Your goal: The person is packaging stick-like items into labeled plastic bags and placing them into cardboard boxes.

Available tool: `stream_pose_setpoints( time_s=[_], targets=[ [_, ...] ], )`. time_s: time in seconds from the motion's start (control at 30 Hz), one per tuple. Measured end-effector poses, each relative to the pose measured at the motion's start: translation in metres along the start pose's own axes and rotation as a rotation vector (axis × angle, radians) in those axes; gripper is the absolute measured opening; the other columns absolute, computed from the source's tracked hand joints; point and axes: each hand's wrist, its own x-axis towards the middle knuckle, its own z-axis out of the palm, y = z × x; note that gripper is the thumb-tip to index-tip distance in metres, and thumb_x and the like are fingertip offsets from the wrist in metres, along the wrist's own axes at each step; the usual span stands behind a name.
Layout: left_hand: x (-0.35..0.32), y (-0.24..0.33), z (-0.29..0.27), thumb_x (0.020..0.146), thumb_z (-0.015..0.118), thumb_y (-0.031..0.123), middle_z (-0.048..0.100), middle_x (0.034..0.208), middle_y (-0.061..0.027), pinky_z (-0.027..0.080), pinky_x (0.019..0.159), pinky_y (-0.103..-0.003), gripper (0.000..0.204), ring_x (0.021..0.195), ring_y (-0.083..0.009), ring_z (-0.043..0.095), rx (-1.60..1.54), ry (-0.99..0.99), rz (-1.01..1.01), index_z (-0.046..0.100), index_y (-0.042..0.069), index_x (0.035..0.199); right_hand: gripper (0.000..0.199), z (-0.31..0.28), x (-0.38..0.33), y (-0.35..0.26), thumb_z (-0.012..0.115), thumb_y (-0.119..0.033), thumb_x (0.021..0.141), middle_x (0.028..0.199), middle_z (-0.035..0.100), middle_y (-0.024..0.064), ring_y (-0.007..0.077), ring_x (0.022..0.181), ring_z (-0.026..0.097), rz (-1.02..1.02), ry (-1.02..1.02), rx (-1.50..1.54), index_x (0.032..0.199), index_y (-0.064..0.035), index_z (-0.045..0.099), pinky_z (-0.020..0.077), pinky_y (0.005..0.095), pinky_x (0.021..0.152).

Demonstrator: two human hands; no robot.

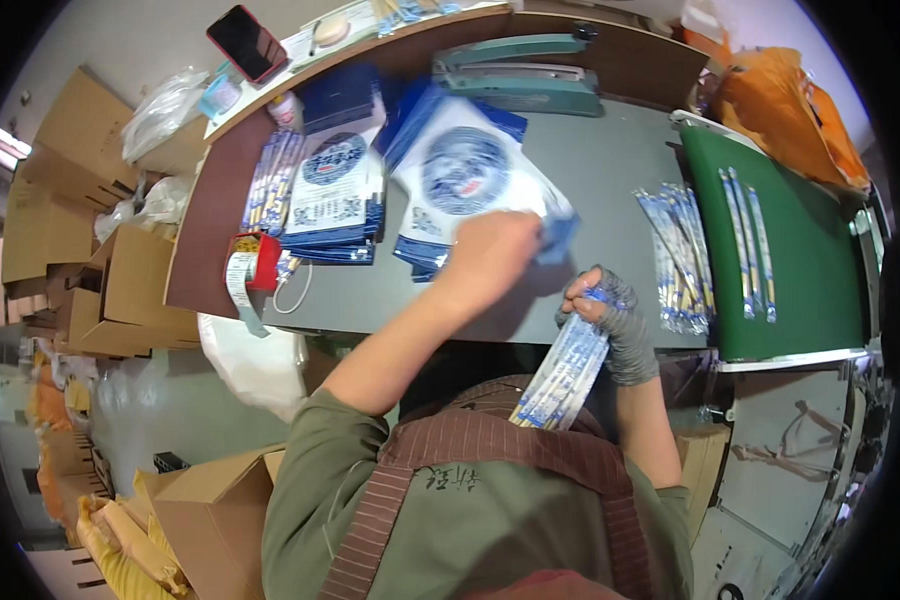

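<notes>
Around the upper end of a bundle of slim wrapped sticks [562,375], the fingers [588,305] of the right hand [620,322] are being pressed together, grey wrapping and all, and the bundle's lower end is being hung past the tabletop's near edge, in front of the brown apron [510,440]. Over at the top bag [465,165], the lower right corner is being covered by the left hand [495,250]. Those fingers are being smeared by blur, so whether the bag is being pinched or merely touched cannot be told.

Outward now! Grey tabletop [615,165] is being left showing from the top bag to the loose wrapped sticks [680,260], just beside the green board [800,260]. Along the back, room is being bounded by the teal stapler [520,88]; on the left, by a neat bag stack [335,205] and a red holder [262,262]. The lower bags are being mostly hidden beneath the top one, while an orange bag [800,115] is being partly lost toward the dark rim.
</notes>
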Motion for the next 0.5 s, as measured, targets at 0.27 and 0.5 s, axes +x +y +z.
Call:
stream_pose_setpoints(
  time_s=[0.27,0.5],
  targets=[
    [-0.02,0.001,0.08,0.085,0.058,0.003,0.067,0.089,-0.0055,0.046,0.076,-0.028,0.018,0.083,-0.0118,0.059,-0.788,-0.346,-0.188,0.065,-0.002,0.102,0.025,-0.011,0.019,0.033,0.069,-0.02,0.081,0.093,0.063,0.0028,0.0109,0.088,0.058,-0.222,-0.014,-0.102,0.1,-0.0042,0.062,0.0462,0.0258,0.08],
    [-0.027,0.001,0.081,0.084,0.062,-0.001,0.068,0.084,-0.0048,0.047,0.069,-0.024,0.017,0.077,-0.0093,0.059,-1.024,-0.133,-0.564,0.065,-0.004,0.1,0.033,-0.031,0.048,0.068,0.067,-0.029,0.081,0.089,0.065,0.0157,0.0287,0.084,0.062,-0.108,0.085,-0.664,0.096,0.0002,0.062,0.0481,0.0332,0.08]
  ],
)
